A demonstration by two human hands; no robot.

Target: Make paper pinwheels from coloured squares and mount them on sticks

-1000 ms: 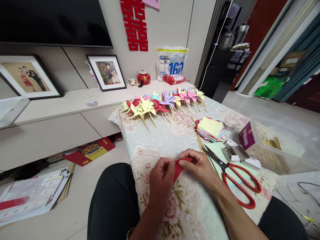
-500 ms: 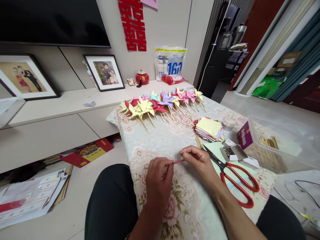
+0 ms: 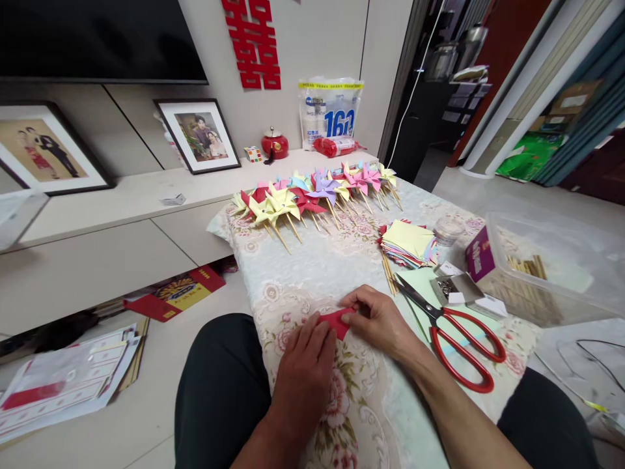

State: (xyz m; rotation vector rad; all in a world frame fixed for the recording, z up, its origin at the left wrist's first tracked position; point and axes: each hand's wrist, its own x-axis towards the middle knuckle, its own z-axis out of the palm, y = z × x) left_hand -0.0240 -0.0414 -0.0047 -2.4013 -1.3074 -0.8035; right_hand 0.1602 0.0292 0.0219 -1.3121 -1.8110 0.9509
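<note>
A red sheet of paper (image 3: 338, 320) lies low over the floral tablecloth (image 3: 293, 273), partly hidden by my hands. My left hand (image 3: 310, 348) holds its left side, the fingers close together over the edge and the thumb out of sight. At the right side, my right hand (image 3: 374, 316) pinches the paper between thumb and curled fingers. To the right lie scissors with red handles (image 3: 452, 332), blades slightly apart, on a pale green sheet (image 3: 415, 284). Beyond them sits a stack of coloured paper squares (image 3: 409, 241), over some thin wooden sticks (image 3: 388, 273).
Several paper pinwheels on sticks (image 3: 322, 190) lie in a row at the table's far end. On the right are a small box of metal fasteners (image 3: 456, 288), a round clear container (image 3: 448, 229) and a clear plastic bin (image 3: 532, 293) holding sticks. A white cabinet (image 3: 127, 202) stands beyond.
The red paper, seen almost edge-on before, now shows its flat face and is lower. My left hand has gone from a pinch to fingers laid over it; my right hand has shifted slightly left.
</note>
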